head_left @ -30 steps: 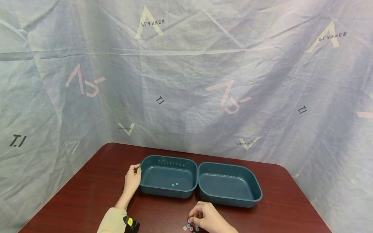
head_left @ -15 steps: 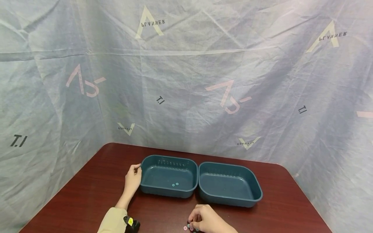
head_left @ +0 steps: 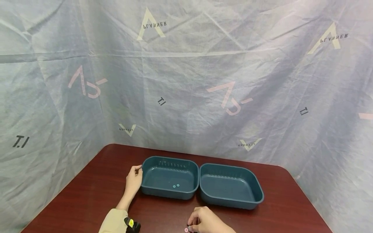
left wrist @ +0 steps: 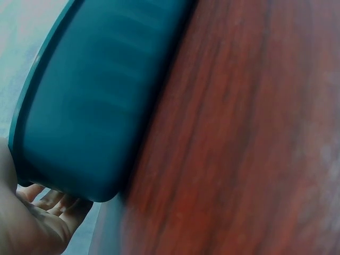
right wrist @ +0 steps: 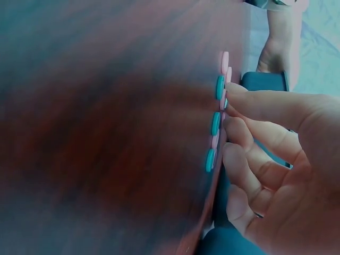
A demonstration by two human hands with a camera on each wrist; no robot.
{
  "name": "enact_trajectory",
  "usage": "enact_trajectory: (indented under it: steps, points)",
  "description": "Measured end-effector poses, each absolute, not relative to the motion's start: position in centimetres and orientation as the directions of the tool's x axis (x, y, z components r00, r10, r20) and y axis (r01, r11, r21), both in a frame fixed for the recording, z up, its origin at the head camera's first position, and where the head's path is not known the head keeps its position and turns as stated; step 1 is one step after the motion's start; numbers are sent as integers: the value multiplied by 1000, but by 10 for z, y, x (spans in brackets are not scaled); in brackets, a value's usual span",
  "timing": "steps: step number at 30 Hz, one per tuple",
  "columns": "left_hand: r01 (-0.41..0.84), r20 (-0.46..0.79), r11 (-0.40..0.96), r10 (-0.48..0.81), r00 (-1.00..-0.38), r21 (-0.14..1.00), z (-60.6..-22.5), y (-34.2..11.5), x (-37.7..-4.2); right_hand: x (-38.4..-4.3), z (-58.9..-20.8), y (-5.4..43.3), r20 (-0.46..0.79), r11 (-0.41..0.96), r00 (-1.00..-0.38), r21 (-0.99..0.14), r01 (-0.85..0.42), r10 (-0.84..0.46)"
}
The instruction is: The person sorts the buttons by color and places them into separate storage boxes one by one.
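Note:
My left hand (head_left: 134,178) grips the left end of the left blue-green plastic tray (head_left: 166,193). In the left wrist view, the thumb lies along the rim and the other fingers curl below it against the tray's outer wall (left wrist: 85,106). Two small teal buttons (head_left: 174,186) lie on that tray's floor. Near the front of the table, my right hand (head_left: 205,220) pinches a small round button between thumb and forefinger, mostly hidden by the fingertips. Around those fingertips lie several pink and teal buttons, among them a pink one (head_left: 186,230) and a teal one (right wrist: 215,123).
A second blue-green tray (head_left: 233,203) stands directly right of the first, with no buttons in it. Both sit on a dark red wooden table (head_left: 87,194). A printed grey cloth (head_left: 186,81) hangs behind and at both sides.
My right hand has come slightly nearer the front edge, its fingertips now lower among the buttons and covering more of them. The left hand keeps its place on the tray; the head view tilts up slightly.

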State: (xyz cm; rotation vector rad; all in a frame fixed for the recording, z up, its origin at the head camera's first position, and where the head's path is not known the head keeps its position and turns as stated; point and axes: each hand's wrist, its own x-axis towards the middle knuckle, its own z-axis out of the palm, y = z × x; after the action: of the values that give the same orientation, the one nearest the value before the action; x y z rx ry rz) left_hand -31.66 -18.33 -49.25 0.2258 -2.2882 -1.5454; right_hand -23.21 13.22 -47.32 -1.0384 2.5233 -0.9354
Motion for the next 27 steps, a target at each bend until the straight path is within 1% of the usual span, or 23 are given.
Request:
enact_trajectory:
  steps: [3, 7, 13, 18, 23, 27]
  points:
    - [77, 215, 384, -331, -919, 920, -493, -183, -317, -232, -473, 132, 42, 544, -702, -600, -587, -711]
    - [83, 222, 384, -336, -915, 920, -494, -183, -318, -231, -471, 131, 55, 559, -704, -565, -607, -708]
    - [85, 230, 387, -345, -910, 918, -496, -183, -319, -231, -470, 129, 36, 561, -720, -599, -571, -693]
    - [90, 232, 384, -341, -911, 919, -496, -183, -319, -230, -470, 128, 7, 569, -745, -641, -515, -667]
    - [88, 231, 386, -341, -911, 918, -495, -183, -318, -230, -471, 127, 4, 582, -756, -636, -507, -655]
    - [86, 230, 388, -343, -911, 918, -495, -183, -318, -229, -470, 127, -31, 606, -774, -642, -470, -633]
